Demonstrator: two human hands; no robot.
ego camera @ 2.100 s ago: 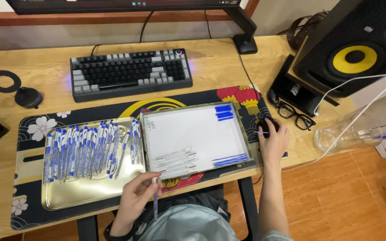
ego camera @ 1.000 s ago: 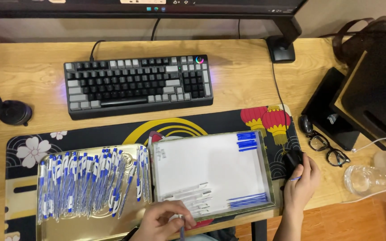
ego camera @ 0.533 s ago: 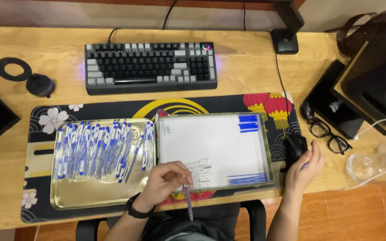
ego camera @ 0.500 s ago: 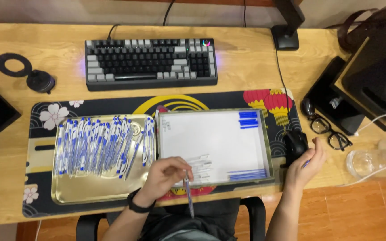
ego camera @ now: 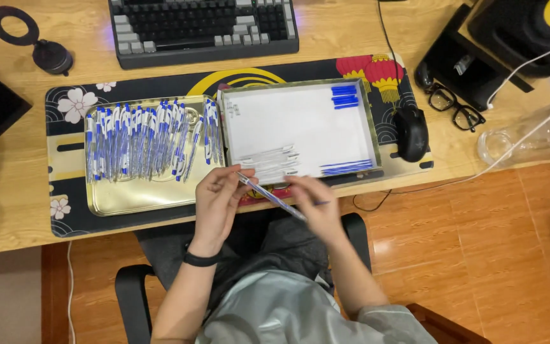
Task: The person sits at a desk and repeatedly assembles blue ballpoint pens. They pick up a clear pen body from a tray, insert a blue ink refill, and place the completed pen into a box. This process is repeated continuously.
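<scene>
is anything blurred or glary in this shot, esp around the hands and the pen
Head view: the right hand is motion-smeared, and the pen is slightly soft; the left hand is sharper. The gold tray shows mild sheen, the white tray looks bright but keeps detail. Lighting is warm and even.

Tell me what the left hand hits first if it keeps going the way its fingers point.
The left hand, holding a pen, points up toward the desk. It would likely meet the white tray at its near-left corner first, though height above it is unclear.
</scene>
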